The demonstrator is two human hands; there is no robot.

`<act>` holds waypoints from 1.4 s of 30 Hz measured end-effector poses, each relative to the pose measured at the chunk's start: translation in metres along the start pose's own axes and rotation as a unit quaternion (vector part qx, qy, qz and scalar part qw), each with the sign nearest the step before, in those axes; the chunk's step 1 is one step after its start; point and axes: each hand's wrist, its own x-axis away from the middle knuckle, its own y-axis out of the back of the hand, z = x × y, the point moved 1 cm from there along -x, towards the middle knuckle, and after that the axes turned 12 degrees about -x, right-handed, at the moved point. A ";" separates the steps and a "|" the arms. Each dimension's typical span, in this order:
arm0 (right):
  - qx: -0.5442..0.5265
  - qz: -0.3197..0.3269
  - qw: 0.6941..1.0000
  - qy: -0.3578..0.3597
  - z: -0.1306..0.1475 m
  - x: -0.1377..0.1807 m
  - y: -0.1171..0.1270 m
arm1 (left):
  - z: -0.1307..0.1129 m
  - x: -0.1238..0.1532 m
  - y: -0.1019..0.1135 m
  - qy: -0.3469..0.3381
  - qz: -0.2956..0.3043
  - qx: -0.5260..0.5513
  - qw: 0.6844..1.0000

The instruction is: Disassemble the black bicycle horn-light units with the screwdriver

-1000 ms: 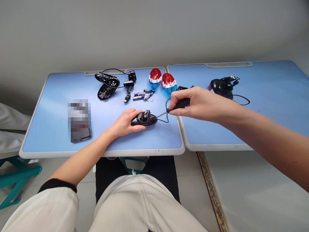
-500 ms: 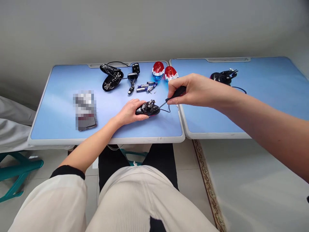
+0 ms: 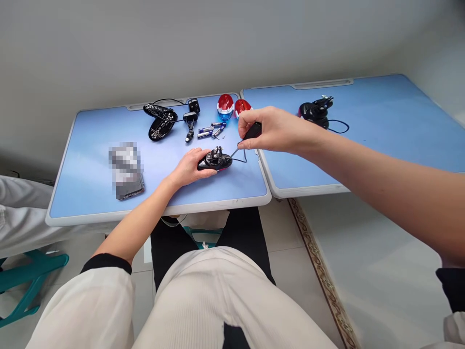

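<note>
My left hand (image 3: 189, 167) is closed round a small black device (image 3: 215, 160) that lies on the left blue table (image 3: 90, 145), with a thin black wire looping off its right end. My right hand (image 3: 272, 130) pinches a black-handled screwdriver (image 3: 247, 135), whose metal tip slants down to the device's right end.
Behind the device lie several batteries (image 3: 209, 130), two red-and-blue covers (image 3: 232, 105), black circuit-board halves (image 3: 160, 121) and small black clips. A blurred phone (image 3: 125, 167) lies at the left. A second black device (image 3: 315, 111) with a cable sits on the right table. A teal stool stands at the lower left.
The view has shifted, so everything sits a little further left. My right hand has raised the screwdriver's handle and moved closer to the device. My left hand keeps its hold.
</note>
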 end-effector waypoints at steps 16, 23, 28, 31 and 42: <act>-0.078 0.064 0.990 -0.097 0.002 -0.011 0.007 | 0.002 -0.003 -0.004 -0.006 -0.021 -0.022 1.000; -0.049 -0.016 0.996 -0.078 0.008 -0.003 0.000 | 0.001 -0.003 -0.003 -0.014 -0.033 -0.034 0.999; -0.018 0.027 0.996 -0.089 0.000 -0.004 0.005 | 0.002 -0.004 -0.003 -0.015 -0.038 -0.041 0.998; 0.014 0.040 0.994 -0.098 0.003 -0.003 0.006 | 0.002 -0.003 -0.003 -0.015 -0.040 -0.039 0.998; 0.062 0.050 0.997 -0.018 0.001 -0.005 0.008 | 0.002 -0.004 -0.004 -0.012 -0.040 -0.037 0.998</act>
